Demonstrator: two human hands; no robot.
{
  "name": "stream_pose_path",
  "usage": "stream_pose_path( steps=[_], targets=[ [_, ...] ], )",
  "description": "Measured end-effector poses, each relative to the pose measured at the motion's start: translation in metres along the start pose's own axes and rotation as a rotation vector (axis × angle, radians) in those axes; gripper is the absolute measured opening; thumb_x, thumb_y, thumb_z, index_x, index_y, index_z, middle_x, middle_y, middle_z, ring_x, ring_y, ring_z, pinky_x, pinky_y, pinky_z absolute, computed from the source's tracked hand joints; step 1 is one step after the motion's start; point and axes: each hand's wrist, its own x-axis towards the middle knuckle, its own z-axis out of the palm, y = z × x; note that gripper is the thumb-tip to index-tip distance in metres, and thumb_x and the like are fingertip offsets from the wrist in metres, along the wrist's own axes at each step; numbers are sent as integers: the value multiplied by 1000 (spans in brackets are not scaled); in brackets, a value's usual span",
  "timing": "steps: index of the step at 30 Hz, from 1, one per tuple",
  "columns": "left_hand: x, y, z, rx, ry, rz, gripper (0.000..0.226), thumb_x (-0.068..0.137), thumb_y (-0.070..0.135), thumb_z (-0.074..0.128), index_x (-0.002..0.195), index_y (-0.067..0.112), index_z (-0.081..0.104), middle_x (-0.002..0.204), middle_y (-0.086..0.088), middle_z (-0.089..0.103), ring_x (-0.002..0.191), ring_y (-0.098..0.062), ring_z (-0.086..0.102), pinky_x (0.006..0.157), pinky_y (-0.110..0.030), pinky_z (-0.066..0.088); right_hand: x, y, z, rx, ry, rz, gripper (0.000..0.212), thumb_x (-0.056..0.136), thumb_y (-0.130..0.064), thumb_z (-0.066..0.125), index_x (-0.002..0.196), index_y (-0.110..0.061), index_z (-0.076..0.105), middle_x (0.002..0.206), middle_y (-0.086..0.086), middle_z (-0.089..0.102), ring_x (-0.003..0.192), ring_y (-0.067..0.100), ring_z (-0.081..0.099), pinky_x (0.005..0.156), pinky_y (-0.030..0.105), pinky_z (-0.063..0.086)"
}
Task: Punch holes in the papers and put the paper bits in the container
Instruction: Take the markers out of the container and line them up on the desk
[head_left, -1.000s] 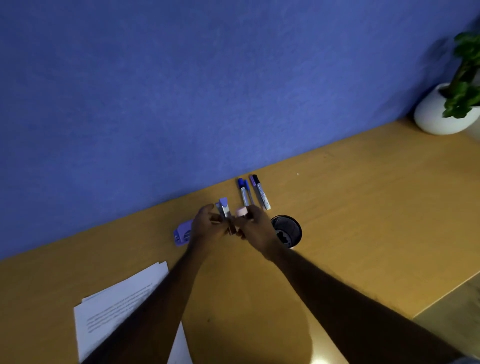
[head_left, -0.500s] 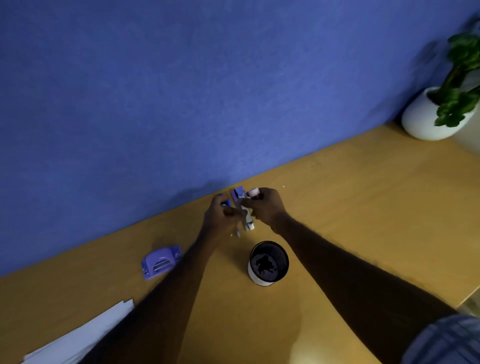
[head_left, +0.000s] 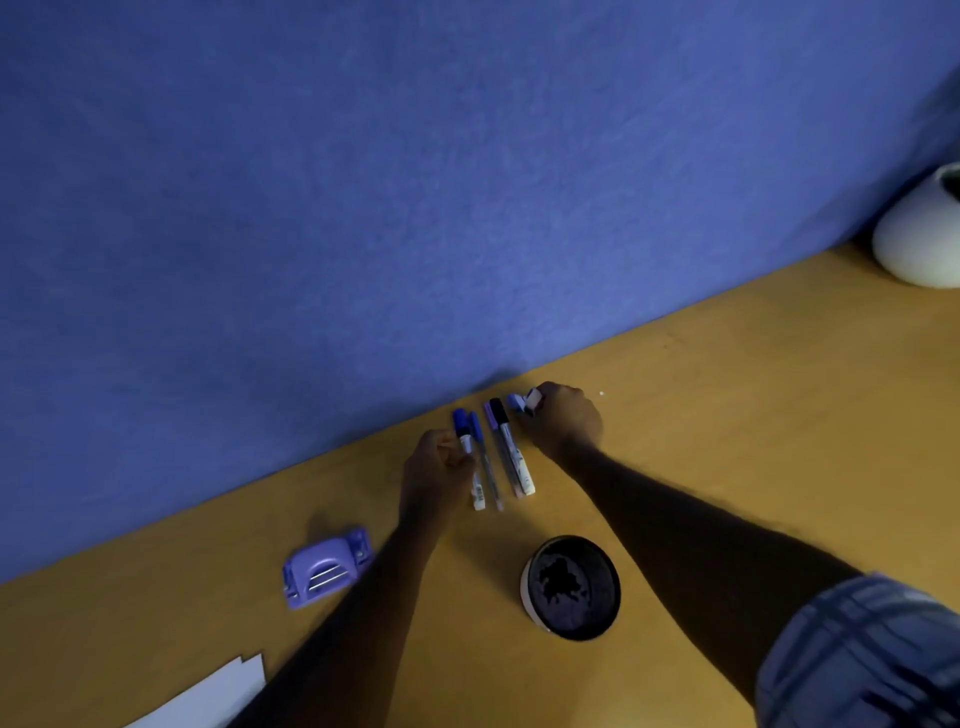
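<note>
The fingers (head_left: 451, 446) of our left hand (head_left: 437, 470) curl against the markers (head_left: 493, 452); we cannot tell if they grip. Our right hand (head_left: 565, 422) pinches a blue thing (head_left: 515, 401). Punch (head_left: 324, 567), container (head_left: 571, 588) and papers (head_left: 213, 696) lie nearer on the table (head_left: 727, 415).

On the wooden counter (head_left: 727, 415) four markers (head_left: 511, 457) lie side by side, close to the blue wall (head_left: 363, 208). The left grip (head_left: 436, 467), with fingers curled, touches the outermost marker. The right grip (head_left: 563, 421) pinches a small purple and white piece (head_left: 523, 401) beside the markers. Nearer to the person lie a purple hole punch (head_left: 324, 566), a round black container (head_left: 525, 597) and white papers (head_left: 218, 696).
</note>
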Motion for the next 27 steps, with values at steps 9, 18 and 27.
stream_pose_path(
  steps=[9, 18, 27],
  targets=[
    [0, -1, 7, -12, 84, -37, 33, 82, 12, 70, 114, 11, 61, 99, -4, 70, 78, -11, 63, 56, -15, 42, 11, 2, 5, 67, -27, -28, 47, 78, -47, 70, 114, -19, 58, 102, 1, 64, 87, 18, 61, 72, 39, 58],
    [-9, -2, 1, 51, 83, -60, 32, 82, 11, 67, 113, 13, 61, 103, -6, 68, 83, -14, 58, 60, -21, 41, -23, 37, -18, 326, 76, -173, 27, 89, -22, 65, 109, -6, 57, 99, 9, 62, 85, 19, 61, 61, 22, 45],
    [-23, -6, 1, 104, 9, -63, 37, 84, 13, 70, 119, 9, 60, 110, -8, 69, 82, -8, 56, 52, -10, 37, -54, 40, -20, 109, -91, -284, 25, 86, -38, 65, 92, -14, 65, 87, 2, 64, 76, 18, 60, 63, 31, 50]
  ],
)
